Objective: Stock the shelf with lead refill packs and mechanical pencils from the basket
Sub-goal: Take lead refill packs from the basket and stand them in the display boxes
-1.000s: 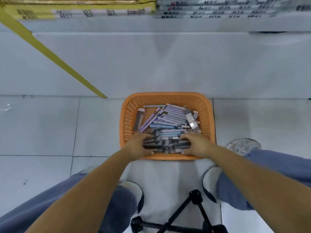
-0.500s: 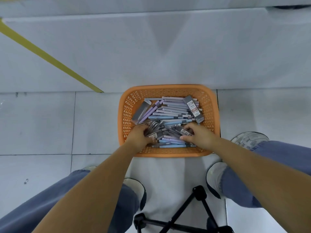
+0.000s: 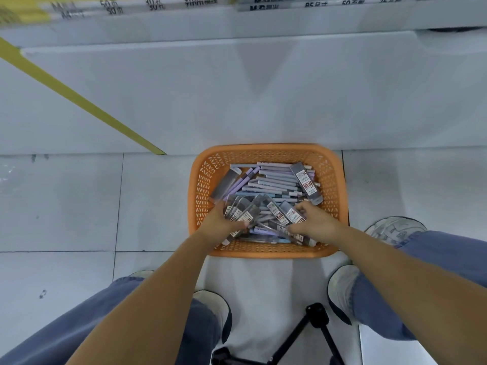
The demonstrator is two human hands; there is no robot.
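Black tripod legs (image 3: 313,335) at the bottom edge, btwn the person's knees in blue jeans (image 3: 79,325). White shoe (image 3: 395,229) on the floor tiles (image 3: 60,201), R of the basket.

Both forearms reach fwd into the orange basket (image 3: 263,150), which sits on the floor right in front of the feet, its far rim against the white shelf base (image 3: 263,101).

L hand (image 3: 224,222): fingers curled round a fanned bunch of lead refill packs (image 3: 242,212) at the near-L part of the basket, thumb across the top of them.

R hand (image 3: 313,222): fingers bent over more clear packs w/ red-and-white labels at near-R, thumb pressed on one. The grip looks closed on them, but the fingertips are hidden under the pile.

Behind the hands, the far half of the basket holds mechanical pencils (image 3: 276,180), lilac and pale blue, lying mostly crosswise in a stack. One single refill pack (image 3: 307,183) lies slanted on top of them at far-R; another grey pack (image 3: 224,185) leans at the L wall.

Yellow strip (image 3: 79,101) runs diagonally down the shelf base, ending at the floor edge L of the basket. Top of frame: shelf w/ boxed stock (image 3: 342,3), print blurred.
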